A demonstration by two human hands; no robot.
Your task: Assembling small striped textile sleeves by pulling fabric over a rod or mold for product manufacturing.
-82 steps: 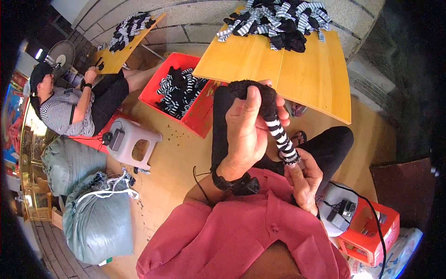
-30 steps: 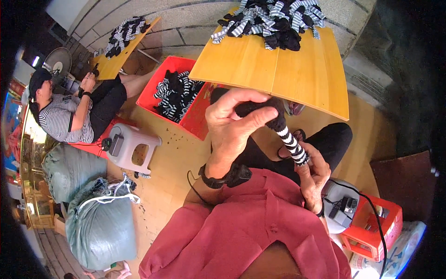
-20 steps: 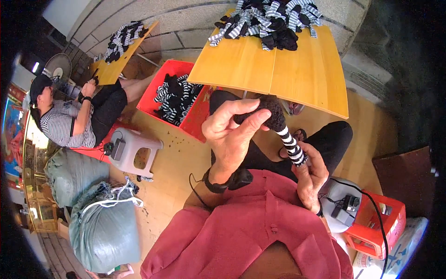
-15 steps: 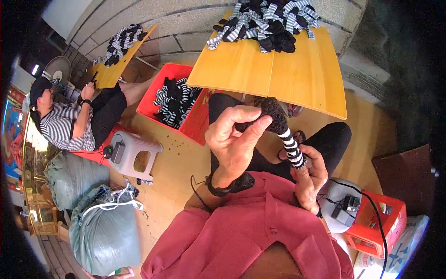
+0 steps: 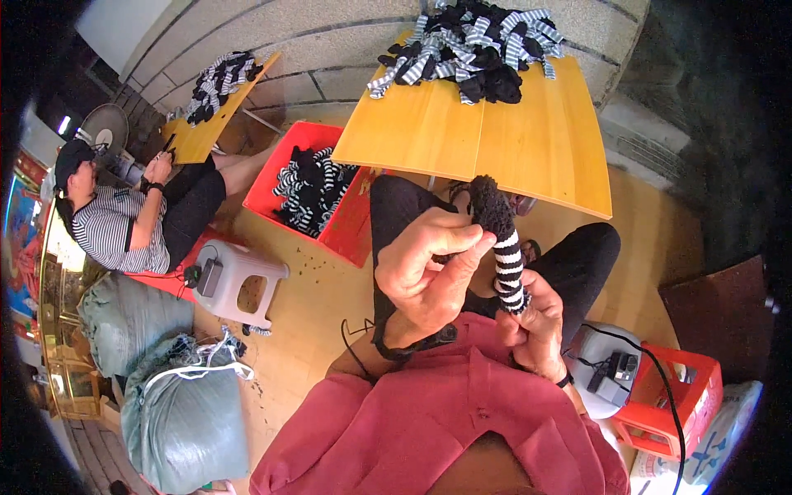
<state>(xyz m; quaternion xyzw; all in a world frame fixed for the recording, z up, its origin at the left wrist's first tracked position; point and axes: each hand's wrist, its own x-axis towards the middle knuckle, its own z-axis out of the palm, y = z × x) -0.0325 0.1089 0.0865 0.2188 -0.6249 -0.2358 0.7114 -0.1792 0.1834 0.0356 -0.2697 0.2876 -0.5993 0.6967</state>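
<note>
A knitted tube [image 5: 509, 262], black-and-white striped with a dark fuzzy upper end [image 5: 492, 206], stands nearly upright in front of my chest. My left hand [image 5: 433, 268] pinches the side of the fuzzy part between thumb and forefinger, its other fingers curled. Lower down, my right hand [image 5: 535, 326] grips the striped end, with thumb and fingers closed around it. Whether anything is inside the tube is hidden.
A wooden table [image 5: 544, 132] ahead bears a heap of striped and black knitted pieces [image 5: 474, 49]. Left of it, a red bin [image 5: 351, 223] holds more. A seated person [image 5: 115, 206] works at the far left. Full sacks [image 5: 190, 421] and a stool [image 5: 239, 285] stand at left, a red stool [image 5: 672, 396] at right.
The fuzzy end has turned more upright and the tube has shifted slightly left. My left hand has moved down and right along it; my right hand has come lower and left.
</note>
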